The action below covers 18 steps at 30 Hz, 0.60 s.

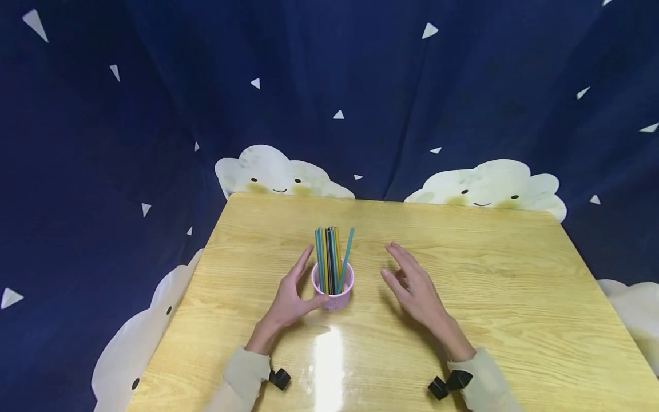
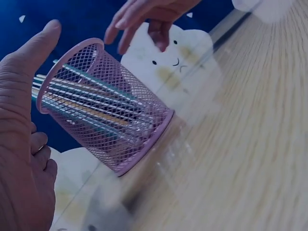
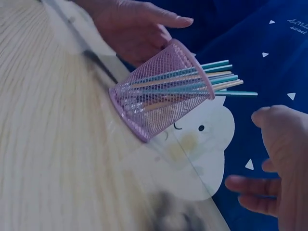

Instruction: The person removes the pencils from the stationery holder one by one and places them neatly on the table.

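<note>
A pink mesh pen cup (image 1: 337, 301) stands upright on the table, holding several thin straight sticks (image 3: 226, 79) in teal, yellow and a dark colour. Whether they are straws or pencils I cannot tell. Close at the cup's left side is my left hand (image 1: 288, 300), its thumb and fingers spread apart. The thumb tip overlaps the near rim in the head view, but the left wrist view shows a gap between thumb and cup. To the cup's right, my right hand (image 1: 417, 289) hovers above the table with relaxed fingers, holding nothing.
The light wood-grain table (image 1: 489, 274) has a glossy surface with a bright reflection (image 1: 328, 369) near its front. Behind it hangs a dark blue curtain (image 1: 309, 46) with white triangles and cloud shapes (image 1: 489, 183). Black devices (image 1: 448, 386) sit at both wrists.
</note>
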### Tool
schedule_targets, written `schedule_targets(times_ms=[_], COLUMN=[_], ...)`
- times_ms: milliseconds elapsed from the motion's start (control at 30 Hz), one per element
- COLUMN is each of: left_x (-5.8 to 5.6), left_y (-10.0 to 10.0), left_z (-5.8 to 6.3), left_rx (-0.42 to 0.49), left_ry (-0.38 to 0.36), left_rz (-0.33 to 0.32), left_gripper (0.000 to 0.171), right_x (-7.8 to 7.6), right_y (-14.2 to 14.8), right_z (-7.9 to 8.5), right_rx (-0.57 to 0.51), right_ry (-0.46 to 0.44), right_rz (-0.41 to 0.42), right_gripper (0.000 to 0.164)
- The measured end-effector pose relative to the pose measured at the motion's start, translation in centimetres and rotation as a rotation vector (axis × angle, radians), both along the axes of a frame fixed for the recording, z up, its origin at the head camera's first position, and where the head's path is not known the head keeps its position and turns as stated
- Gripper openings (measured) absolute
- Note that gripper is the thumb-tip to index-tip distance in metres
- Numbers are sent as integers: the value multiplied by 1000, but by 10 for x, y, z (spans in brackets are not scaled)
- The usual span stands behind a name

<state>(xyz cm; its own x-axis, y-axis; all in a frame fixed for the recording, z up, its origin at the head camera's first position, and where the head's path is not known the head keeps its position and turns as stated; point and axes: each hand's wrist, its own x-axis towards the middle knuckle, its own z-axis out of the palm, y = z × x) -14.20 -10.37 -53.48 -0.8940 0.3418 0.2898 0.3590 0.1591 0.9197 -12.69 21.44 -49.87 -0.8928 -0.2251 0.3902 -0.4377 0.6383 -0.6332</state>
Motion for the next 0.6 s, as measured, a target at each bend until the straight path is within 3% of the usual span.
schedule_targets(times_ms=[200,300,433,600], left_x=[-1,-7,-16,-18], left_y=[11,16,18,15], left_z=[-5,-7,-8,-10], left_rx=[57,50,55,59], left_ry=[-76,-80,-64,-71], left_rz=[-61,-77,-96,-146], left_gripper=[126,126,117,95], right_x=[-8,-13,-19,-21], right_y=[-12,-18,-27,-39], right_z=[7,10,12,11], right_rx=[-117,-139,-149,-175], right_ry=[-45,-48,-49,-86], right_rz=[192,254,302,341], right_gripper=[53,51,50,46])
